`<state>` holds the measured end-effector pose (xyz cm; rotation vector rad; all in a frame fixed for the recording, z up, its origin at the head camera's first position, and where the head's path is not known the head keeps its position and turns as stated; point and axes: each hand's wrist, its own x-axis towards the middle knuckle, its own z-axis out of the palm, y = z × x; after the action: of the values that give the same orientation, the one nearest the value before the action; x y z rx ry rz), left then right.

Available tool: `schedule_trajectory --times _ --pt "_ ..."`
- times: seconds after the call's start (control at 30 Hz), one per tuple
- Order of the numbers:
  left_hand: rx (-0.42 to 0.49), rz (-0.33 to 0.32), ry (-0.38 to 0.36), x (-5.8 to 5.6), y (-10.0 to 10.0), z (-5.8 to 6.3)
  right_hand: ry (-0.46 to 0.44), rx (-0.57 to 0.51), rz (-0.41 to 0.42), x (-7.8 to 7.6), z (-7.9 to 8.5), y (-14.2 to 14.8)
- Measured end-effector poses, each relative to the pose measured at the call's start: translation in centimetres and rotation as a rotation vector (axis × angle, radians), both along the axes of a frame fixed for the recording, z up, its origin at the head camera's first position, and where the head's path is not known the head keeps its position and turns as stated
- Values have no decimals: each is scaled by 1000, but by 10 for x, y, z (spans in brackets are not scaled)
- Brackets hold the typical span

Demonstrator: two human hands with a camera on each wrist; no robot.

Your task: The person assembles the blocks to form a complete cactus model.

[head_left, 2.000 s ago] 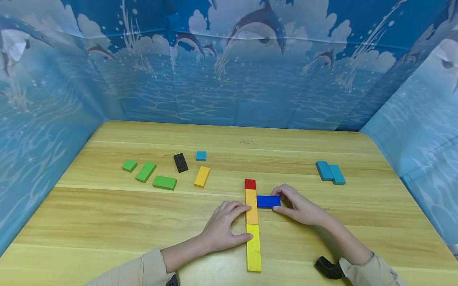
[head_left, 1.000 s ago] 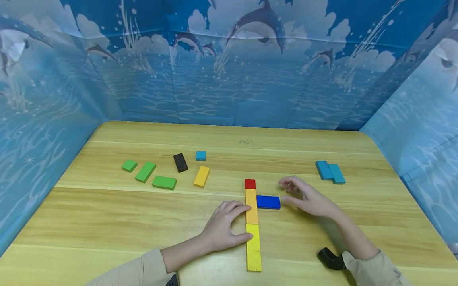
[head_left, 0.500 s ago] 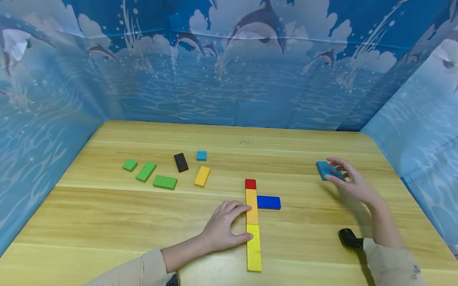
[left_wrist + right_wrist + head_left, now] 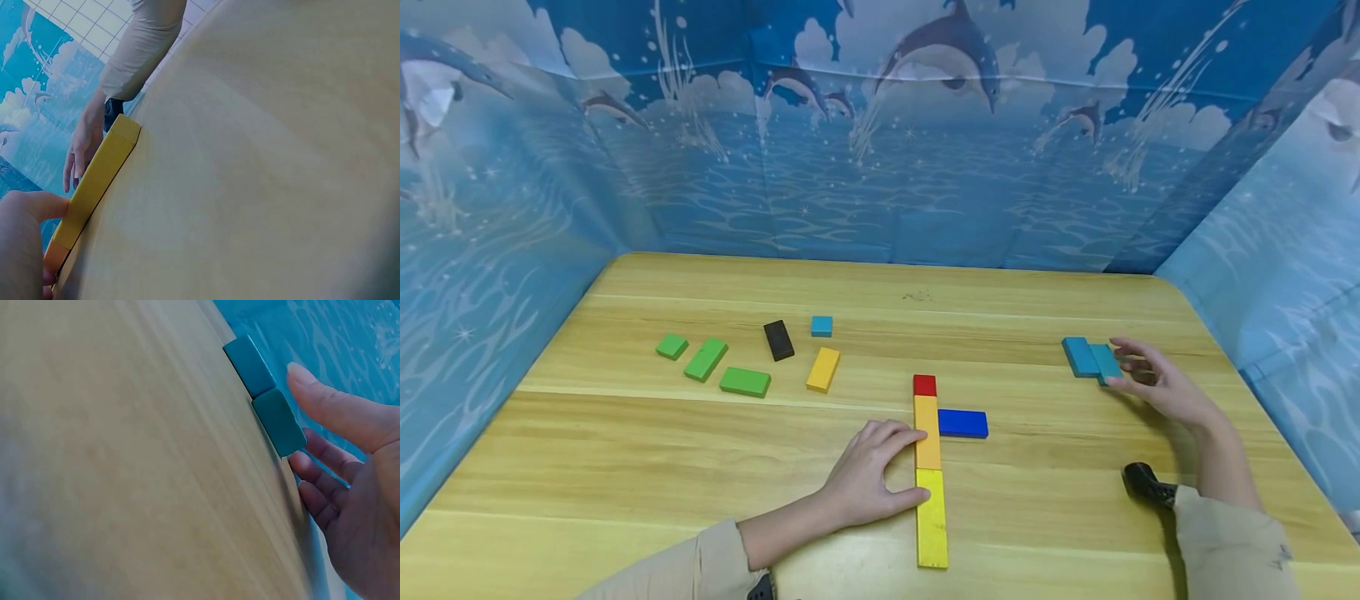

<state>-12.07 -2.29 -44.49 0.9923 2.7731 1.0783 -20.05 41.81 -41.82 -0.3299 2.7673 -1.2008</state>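
Note:
In the head view my left hand (image 4: 867, 475) rests beside a line of blocks. Its index fingertip touches the orange block (image 4: 928, 454), and the thumb touches the long yellow block (image 4: 932, 533). A small red block (image 4: 924, 385) caps the far end of that line, and a dark blue block (image 4: 963, 423) sticks out from its right side. Over on the right, my right hand (image 4: 1172, 392) has its thumb and fingers spread at the near right end of a teal block (image 4: 280, 423). A lighter blue block (image 4: 251, 364) lies against that one. The right thumb stands apart from both in the right wrist view.
On the left of the wooden table (image 4: 662, 467) lie several loose blocks: green ones (image 4: 745, 382), a black one (image 4: 778, 340), a small light blue one (image 4: 822, 326) and a yellow-orange one (image 4: 823, 370). A dolphin-print curtain (image 4: 850, 183) surrounds the table's far side and flanks.
My right hand has let go of the dark blue block and moved right to the pair of blue blocks. The left hand has stayed in place.

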Motion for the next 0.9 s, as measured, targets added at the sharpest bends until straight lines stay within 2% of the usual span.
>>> schedule_trajectory --times 0.33,0.67,0.9 --pt "-3 -1 29 -1 0 -2 -73 32 33 -10 -2 3" --pt "-2 3 8 0 0 0 -130 -5 99 -13 0 6" --pt "-2 2 0 0 1 1 -136 34 84 -13 0 8"
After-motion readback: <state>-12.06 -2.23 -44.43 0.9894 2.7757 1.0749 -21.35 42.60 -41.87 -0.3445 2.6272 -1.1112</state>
